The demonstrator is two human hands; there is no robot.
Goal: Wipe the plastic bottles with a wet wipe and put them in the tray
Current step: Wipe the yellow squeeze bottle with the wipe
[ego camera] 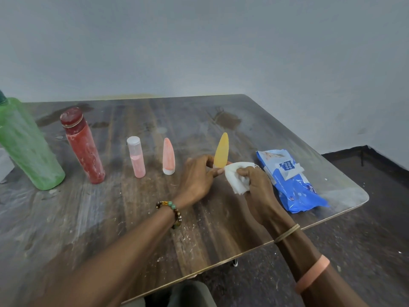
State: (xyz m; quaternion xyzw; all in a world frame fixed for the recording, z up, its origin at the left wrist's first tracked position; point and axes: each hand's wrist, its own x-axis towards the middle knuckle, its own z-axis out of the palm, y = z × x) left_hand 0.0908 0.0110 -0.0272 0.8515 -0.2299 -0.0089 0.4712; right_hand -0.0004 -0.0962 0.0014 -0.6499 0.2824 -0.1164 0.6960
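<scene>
Scuffed dark wood runs under everything, a worn table [124,218] pushed against a plain grey wall.

Your left hand [197,180] has its fingers [215,172] closed around the base of the yellow tube [221,151], which stands cap-down and upright near the table's right side. Your right hand [256,185] has its fingers curled tight on a bunched wet wipe [235,178], pressed against the tube's lower edge. Just beyond that hand lies the blue wipes pack [292,180], its flap lifted.

Further left, well apart from each other, stand the orange tube [168,157], the small pink bottle [136,157], the red bottle [83,147] and the green bottle [26,145], all four streaked with pale grime. No tray shows in this view, so you cannot tell where the cleaned ones go.

Watch these risks:
- The tube is tall on a narrow cap; a hard upward stroke with a loose base grip would likely tip it.
- The wipe is wadded small, so it may only smear dirt unless you unfold it.
- A sweep of your left arm on the way back could knock over the orange tube close beside it.
- The open flap may let the pack dry out.
</scene>
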